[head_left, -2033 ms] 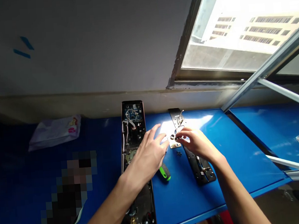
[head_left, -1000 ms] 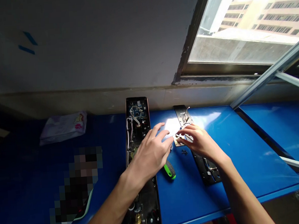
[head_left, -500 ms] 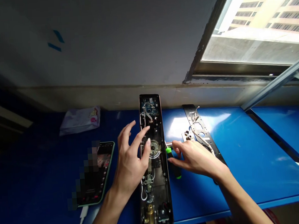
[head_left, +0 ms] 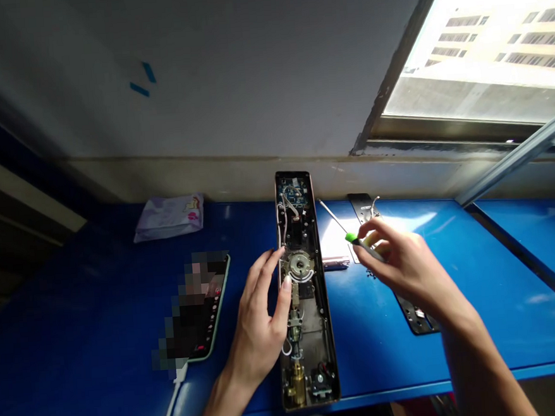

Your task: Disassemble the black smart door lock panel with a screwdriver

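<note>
A long opened door-lock body (head_left: 304,295) lies lengthwise on the blue table (head_left: 100,322), its circuit board, wires and round metal gear showing. My left hand (head_left: 261,317) rests along its left edge, fingers apart, fingertips touching the rim beside the gear. My right hand (head_left: 402,262) is closed round a green-handled screwdriver (head_left: 343,229), lifted above the table with the shaft pointing up and left toward the lock body. A black metal mounting plate (head_left: 411,309) with a white cable lies under and behind my right hand.
A phone (head_left: 199,308) with a white charging cable lies left of the lock body. A crumpled plastic packet (head_left: 170,217) sits by the wall. A small metal part (head_left: 334,263) lies right of the lock. A window and metal frame (head_left: 516,153) stand at the right.
My right hand has let go of the small plate, picked the screwdriver off the table and raised it. My left hand moved from the plate to the lock body's left edge. The view shifted left.
</note>
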### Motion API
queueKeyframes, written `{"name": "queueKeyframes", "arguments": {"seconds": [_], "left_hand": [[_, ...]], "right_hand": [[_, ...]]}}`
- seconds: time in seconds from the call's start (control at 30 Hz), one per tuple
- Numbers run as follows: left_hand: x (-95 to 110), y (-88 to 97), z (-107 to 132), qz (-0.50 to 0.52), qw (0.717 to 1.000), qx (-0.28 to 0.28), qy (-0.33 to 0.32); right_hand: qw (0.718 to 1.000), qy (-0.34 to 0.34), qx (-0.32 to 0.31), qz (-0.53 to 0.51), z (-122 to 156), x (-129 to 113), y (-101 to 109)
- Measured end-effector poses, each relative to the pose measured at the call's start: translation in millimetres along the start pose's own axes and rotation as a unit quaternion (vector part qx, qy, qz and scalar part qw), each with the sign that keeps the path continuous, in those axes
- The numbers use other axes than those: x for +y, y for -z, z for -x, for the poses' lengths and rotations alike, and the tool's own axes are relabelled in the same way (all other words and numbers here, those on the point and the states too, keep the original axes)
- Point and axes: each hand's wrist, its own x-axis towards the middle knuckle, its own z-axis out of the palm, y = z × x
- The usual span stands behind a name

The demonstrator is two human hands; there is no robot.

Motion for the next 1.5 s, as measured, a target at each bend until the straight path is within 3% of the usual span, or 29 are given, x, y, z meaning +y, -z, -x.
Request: {"name": "queueKeyframes", "arguments": {"seconds": [0.1,0.23,0.37,0.5,0.73,0.87,1.33,1.5], "left_hand": [[-2.9,-2.8,8.5,0.025,1.0,0.001,0.001],[-7.3,-8.0,13.6,0.059,0.998,0.017,0.008],[-10.6,-10.3,14.7,0.095,0.995,0.022,0.015],[-8.5,-6.6,14.3,0.113,0.994,0.004,0.001],[-4.7,2.9,20.2,0.119,0.992,-0.033,-0.03],[-6.6,3.7,26.1,0.12,0.992,-0.036,-0.026],[-6.4,-1.0,25.3,0.08,0.996,-0.024,-0.021],[-8.0,-2.5,25.0,0.075,0.997,-0.021,-0.02]], "right_hand": [[0.998,-0.016,0.064,0.0,-1.3,-12.0,29.0],[0.977,0.072,0.184,0.074,-9.1,-35.9,51.4],[0.946,0.177,0.254,0.1,-18.0,-68.0,59.5],[0.923,0.259,0.274,0.078,-21.5,-93.3,54.2],[0.933,0.336,0.12,0.04,-23.9,-104.0,26.4],[0.927,0.367,0.073,0.033,-23.1,-107.5,16.5],[0.915,0.397,0.062,0.022,-30.0,-99.8,7.3],[0.916,0.388,0.086,0.049,-28.3,-98.5,8.1]]}}
